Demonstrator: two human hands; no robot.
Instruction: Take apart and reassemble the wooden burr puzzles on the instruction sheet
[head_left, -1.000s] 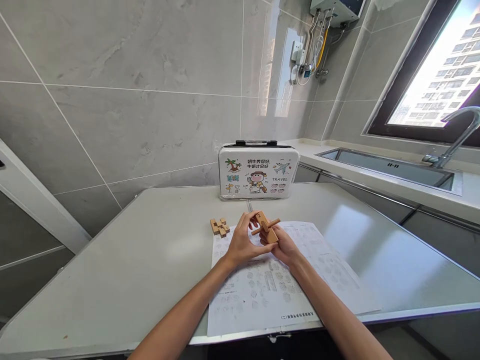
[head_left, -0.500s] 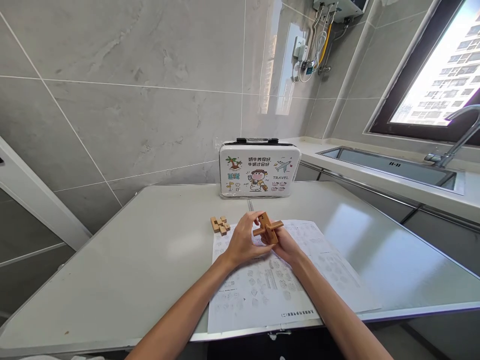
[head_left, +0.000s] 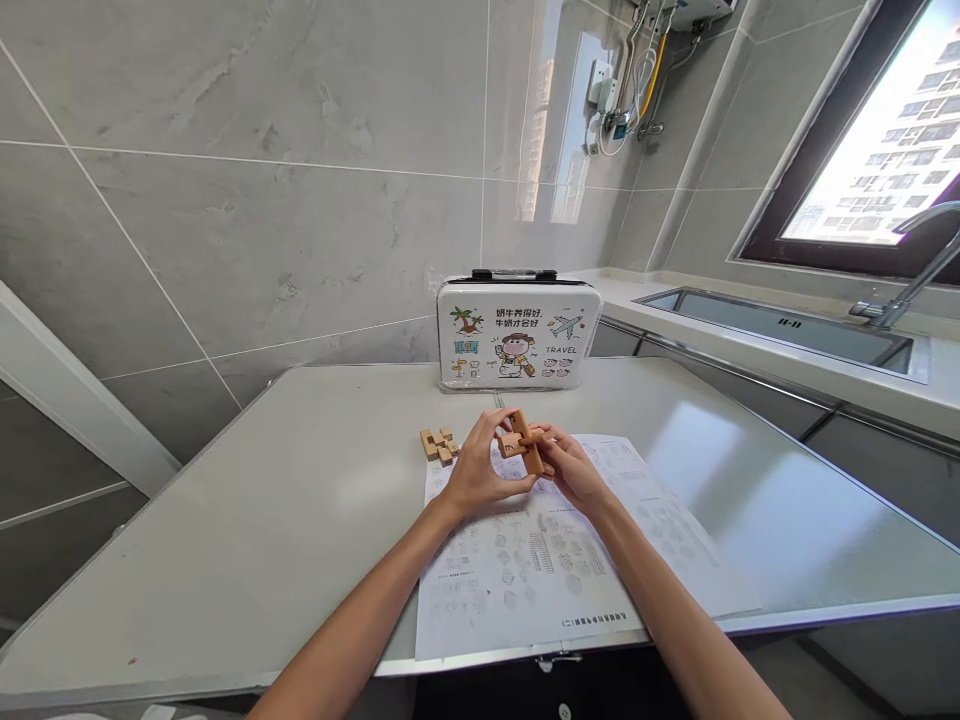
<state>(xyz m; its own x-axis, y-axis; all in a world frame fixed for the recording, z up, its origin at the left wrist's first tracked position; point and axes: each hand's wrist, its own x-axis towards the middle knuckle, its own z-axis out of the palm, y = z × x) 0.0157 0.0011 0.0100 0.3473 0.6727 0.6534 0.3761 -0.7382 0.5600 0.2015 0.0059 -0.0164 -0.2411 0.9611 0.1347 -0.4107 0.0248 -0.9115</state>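
Both hands closer on wooden puzzle (head_left: 521, 443), cross stick now hidden

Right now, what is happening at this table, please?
A person is working with both bare hands on a wooden interlocking puzzle, held up just above the table. The left hand grips it from the left and the right hand from the right. Under the hands lies a printed instruction sheet. More wooden puzzle pieces sit on the table beside the sheet's far left corner. An illustrated white case stands upright against the tiled wall.
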